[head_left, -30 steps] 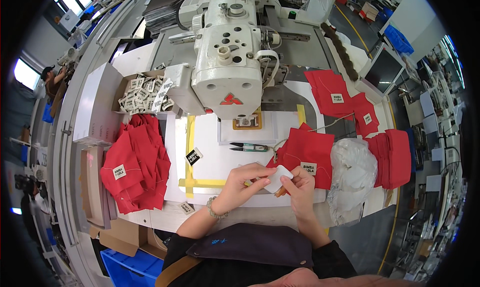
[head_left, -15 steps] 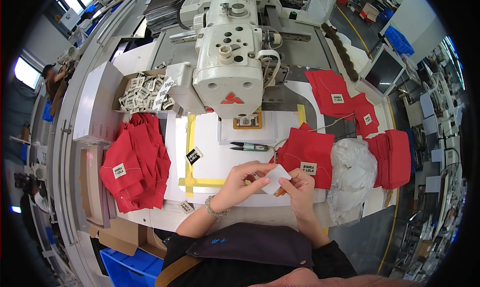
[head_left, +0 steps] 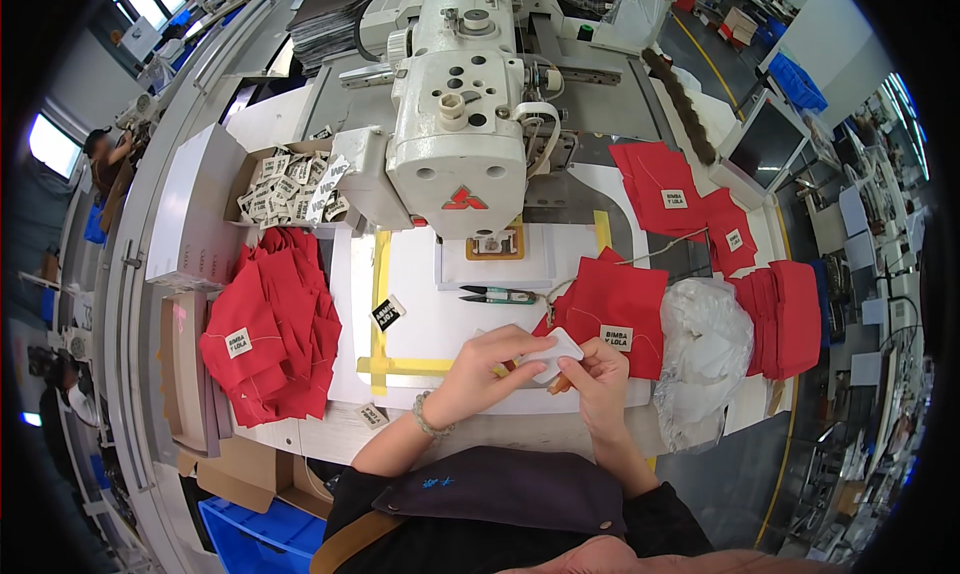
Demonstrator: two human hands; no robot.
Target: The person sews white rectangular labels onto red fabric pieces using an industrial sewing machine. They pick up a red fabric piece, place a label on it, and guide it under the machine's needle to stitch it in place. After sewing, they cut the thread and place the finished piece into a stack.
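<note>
- The left hand (head_left: 497, 359) and the right hand (head_left: 600, 374) meet over the front edge of the desk (head_left: 430, 304), just in front of the person's body.
- Between them is a small white fabric piece (head_left: 556, 352), lifted slightly above the desk surface and tilted.
- The left hand's fingers (head_left: 530, 342) are curled and closed on the near-left edge of the white fabric piece, thumb underneath.
- The right hand's fingers (head_left: 590, 352) are pinched closed on its right edge; something small and brownish shows just below the piece, too small to tell what it is.
- Just beyond the hands lies a pair of thread snips (head_left: 497, 295), flat on the desk, apart from both hands.
- A white sewing machine (head_left: 460, 104) stands at the back centre, its needle area above a small label (head_left: 493, 242) in an orange-rimmed frame.
- Yellow tape strips (head_left: 380, 314) mark out a rectangle on the desk; a black tag (head_left: 387, 313) lies beside the left strip.
- To the left is a pile of red pouches (head_left: 275, 334) with white labels.
- Behind that pile, an open box of loose labels (head_left: 285, 184) sits next to the machine.
- Right of the hands, a red pouch (head_left: 615, 309) with a white label lies touching a crumpled clear plastic bag (head_left: 705, 359).
- More red pouches are spread at the right rear (head_left: 665, 189), and a folded red stack (head_left: 785, 319) sits at the far right.
</note>
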